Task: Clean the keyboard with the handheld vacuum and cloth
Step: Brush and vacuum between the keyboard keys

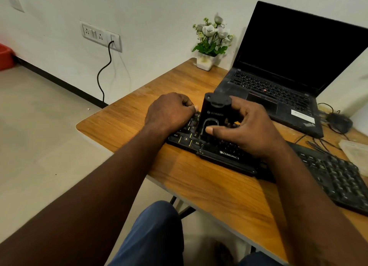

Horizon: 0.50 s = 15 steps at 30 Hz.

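A long black keyboard with yellow markings lies across the wooden table; its right part runs on past my right forearm. A black handheld vacuum stands upright on the keys left of the middle. My right hand grips the vacuum, thumb on its front and fingers round its right side. My left hand sits on the keyboard's far left corner with its fingers curled over the back edge. A pale flat thing, perhaps the cloth, lies at the right edge.
An open black laptop stands behind the keyboard, a white pot of flowers at the table's back corner. A black mouse and cables lie right of the laptop. A cable hangs from the wall socket. The table's left edge drops to the floor.
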### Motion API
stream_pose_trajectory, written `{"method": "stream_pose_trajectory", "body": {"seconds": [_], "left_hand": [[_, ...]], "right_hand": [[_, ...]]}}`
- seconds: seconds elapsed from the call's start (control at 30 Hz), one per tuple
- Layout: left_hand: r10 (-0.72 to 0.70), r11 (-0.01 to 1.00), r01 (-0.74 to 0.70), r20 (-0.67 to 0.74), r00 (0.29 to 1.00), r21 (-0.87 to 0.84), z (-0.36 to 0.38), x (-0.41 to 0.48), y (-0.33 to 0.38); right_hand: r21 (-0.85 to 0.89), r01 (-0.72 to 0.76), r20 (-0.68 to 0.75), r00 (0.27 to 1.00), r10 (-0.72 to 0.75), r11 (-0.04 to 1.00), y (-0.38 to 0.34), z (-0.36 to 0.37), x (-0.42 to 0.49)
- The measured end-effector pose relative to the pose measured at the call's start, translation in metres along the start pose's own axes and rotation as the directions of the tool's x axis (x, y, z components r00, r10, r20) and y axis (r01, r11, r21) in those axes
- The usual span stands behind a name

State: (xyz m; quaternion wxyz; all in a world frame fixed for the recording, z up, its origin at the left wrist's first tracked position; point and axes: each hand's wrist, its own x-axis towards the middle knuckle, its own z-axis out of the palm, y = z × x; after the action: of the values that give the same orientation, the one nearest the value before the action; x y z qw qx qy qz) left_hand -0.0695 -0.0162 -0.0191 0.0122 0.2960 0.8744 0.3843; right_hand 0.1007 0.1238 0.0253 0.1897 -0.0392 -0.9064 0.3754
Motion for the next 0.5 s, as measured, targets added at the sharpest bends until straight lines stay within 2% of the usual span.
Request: {"method": "stream_pose_trajectory", "body": {"seconds": [0.07, 0.1, 0.2, 0.27, 0.33, 0.4, 0.47, 0.5], "left_hand": [[0.006, 1.0, -0.006, 0.003, 1.0, -0.008, 0.0, 0.0, -0.001], [0.007, 1.0, -0.007, 0.002, 1.0, -0.009, 0.001, 0.001, -0.001], [0.0, 1.0, 0.0, 0.001, 1.0, -0.013, 0.002, 0.002, -0.003], [0.0, 1.0, 0.0, -0.002, 1.0, -0.013, 0.003, 0.002, -0.003], [0.004, 1.0, -0.004, -0.006, 1.0, -0.012, 0.003, 0.002, -0.004], [0.009, 1.0, -0.009, -0.005, 1.0, -0.014, 0.003, 0.002, -0.004], [0.012, 1.0, -0.012, -0.009, 1.0, -0.017, 0.003, 0.002, -0.004], [0.013, 1.0, -0.013, -0.01, 1.0, -0.017, 0.003, 0.001, -0.004]], "right_hand": [[-0.004, 0.014, 0.054, 0.998, -0.014, 1.0, 0.001, -0.004, -0.002], [-0.038, 0.011, 0.018, 1.0, -0.01, 0.999, 0.003, -0.005, -0.001], [-0.181, -0.082, -0.206, 0.978, 0.043, 0.98, 0.012, -0.013, 0.002], [-0.133, -0.143, -0.259, 0.96, 0.105, 0.981, 0.017, -0.018, 0.0], [-0.016, -0.148, -0.183, 0.973, 0.142, 0.989, 0.017, -0.021, -0.005], [0.085, -0.131, -0.044, 0.99, 0.135, 0.988, 0.012, -0.022, -0.008], [0.072, -0.095, 0.003, 0.995, 0.095, 0.993, 0.008, -0.017, -0.006], [0.019, -0.087, -0.042, 0.995, 0.087, 0.996, 0.009, -0.015, -0.003]]}}
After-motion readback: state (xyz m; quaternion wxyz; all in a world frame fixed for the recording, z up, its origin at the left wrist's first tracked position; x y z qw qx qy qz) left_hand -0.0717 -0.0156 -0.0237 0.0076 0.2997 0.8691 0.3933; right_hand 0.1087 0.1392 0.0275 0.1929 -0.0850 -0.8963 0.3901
